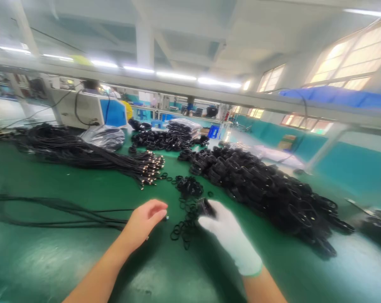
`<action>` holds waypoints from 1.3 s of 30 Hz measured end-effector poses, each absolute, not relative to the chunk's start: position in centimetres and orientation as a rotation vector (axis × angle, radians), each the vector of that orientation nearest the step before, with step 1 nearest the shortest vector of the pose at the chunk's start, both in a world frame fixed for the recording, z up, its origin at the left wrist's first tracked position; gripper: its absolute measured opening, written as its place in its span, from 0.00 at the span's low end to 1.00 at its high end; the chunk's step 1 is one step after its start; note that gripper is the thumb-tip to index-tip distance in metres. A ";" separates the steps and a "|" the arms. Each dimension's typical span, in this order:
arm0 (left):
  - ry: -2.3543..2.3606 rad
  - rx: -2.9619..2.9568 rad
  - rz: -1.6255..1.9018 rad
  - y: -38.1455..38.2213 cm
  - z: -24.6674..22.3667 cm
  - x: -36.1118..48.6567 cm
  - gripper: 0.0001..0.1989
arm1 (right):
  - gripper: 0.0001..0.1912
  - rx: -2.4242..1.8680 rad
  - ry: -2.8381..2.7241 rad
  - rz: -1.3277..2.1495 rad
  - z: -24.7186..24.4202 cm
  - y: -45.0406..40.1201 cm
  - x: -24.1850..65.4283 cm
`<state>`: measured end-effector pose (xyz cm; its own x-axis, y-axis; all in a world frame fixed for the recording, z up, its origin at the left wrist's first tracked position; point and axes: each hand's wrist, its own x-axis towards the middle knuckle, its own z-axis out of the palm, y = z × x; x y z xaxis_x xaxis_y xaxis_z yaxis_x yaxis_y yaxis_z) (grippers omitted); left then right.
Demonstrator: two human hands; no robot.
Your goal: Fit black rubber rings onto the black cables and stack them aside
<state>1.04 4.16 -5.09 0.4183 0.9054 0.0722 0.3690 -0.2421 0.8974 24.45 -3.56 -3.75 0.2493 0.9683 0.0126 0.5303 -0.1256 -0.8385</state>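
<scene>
My bare left hand (146,221) is closed over the ends of several black cables (92,214) that trail off to the left; a small metal tip shows by its fingertips. In my right hand (225,223), which wears a white glove, is a coiled black cable (206,207), gripped between thumb and fingers. Small black rings (185,223) lie scattered on the green table (83,261) between the hands, with a denser heap of them (189,186) just beyond.
A long bundle of black cables (98,158) with metal ends lies at the back left. Coiled cables are piled (256,181) on the right, more (168,136) at the back centre. Behind the bundle stand a plastic bag (105,136) and a white and blue machine (86,109).
</scene>
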 end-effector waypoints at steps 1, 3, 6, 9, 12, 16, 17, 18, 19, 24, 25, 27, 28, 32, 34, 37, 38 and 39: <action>1.122 1.838 0.749 4.3 -5.3 1.0 0.14 | 0.29 -1.983 -1.417 0.512 -3.8 -3.4 26.4; 1.143 1.906 0.681 4.4 -5.7 1.1 0.14 | 0.31 -2.212 -1.383 0.323 -4.2 -3.4 30.6; 1.138 1.988 0.591 4.4 -6.1 1.2 0.14 | 0.31 -2.411 -1.330 0.239 -5.5 -4.4 36.3; 1.127 2.052 0.528 4.2 -6.3 1.4 0.14 | 0.30 -2.557 -1.260 0.189 -7.0 -6.1 39.9; 1.153 2.105 0.483 3.9 -6.1 1.7 0.15 | 0.30 -2.605 -1.191 0.150 -8.1 -7.6 41.3; 1.181 2.165 0.404 3.2 -5.5 1.8 0.15 | 0.33 -2.560 -1.105 0.174 -7.0 -9.2 42.0; 1.171 2.181 0.388 3.1 -5.4 1.8 0.15 | 0.32 -2.544 -1.071 0.169 -6.0 -9.6 42.2; 1.153 2.200 0.375 3.1 -5.4 1.8 0.14 | 0.30 -2.528 -1.033 0.150 -4.9 -10.1 42.3; 1.132 2.220 0.366 3.1 -5.5 1.8 0.14 | 0.27 -2.508 -0.994 0.124 -3.7 -10.5 42.2; 1.037 2.307 0.408 3.6 -6.5 2.9 0.12 | 0.21 -2.316 -1.000 0.146 1.3 -9.9 38.6; 1.025 2.318 0.429 3.3 -6.5 3.1 0.11 | 0.21 -2.257 -1.053 0.191 1.5 -9.1 36.9; 1.003 2.340 0.467 1.9 -6.1 3.3 0.10 | 0.21 -2.143 -1.193 0.268 1.2 -7.1 32.7; 0.990 2.351 0.477 1.0 -5.8 3.2 0.09 | 0.21 -2.091 -1.273 0.300 0.8 -6.1 30.3; 0.974 2.428 0.538 -1.8 -5.4 0.4 0.05 | 0.24 -1.903 -1.568 0.460 -2.8 -3.8 21.2; 1.179 2.395 0.603 -2.1 -5.4 -3.0 0.03 | 0.26 -1.852 -1.666 0.584 -5.0 -3.7 18.0; 1.659 2.252 0.715 -1.2 -5.4 -9.8 0.05 | 0.27 -1.859 -1.763 0.696 -7.7 -4.3 15.6; 1.777 2.208 0.737 -0.5 -5.4 -11.9 0.05 | 0.27 -1.862 -1.777 0.717 -8.3 -4.5 15.3; 1.846 2.182 0.746 0.4 -5.6 -13.7 0.06 | 0.27 -1.862 -1.778 0.731 -8.7 -4.7 15.1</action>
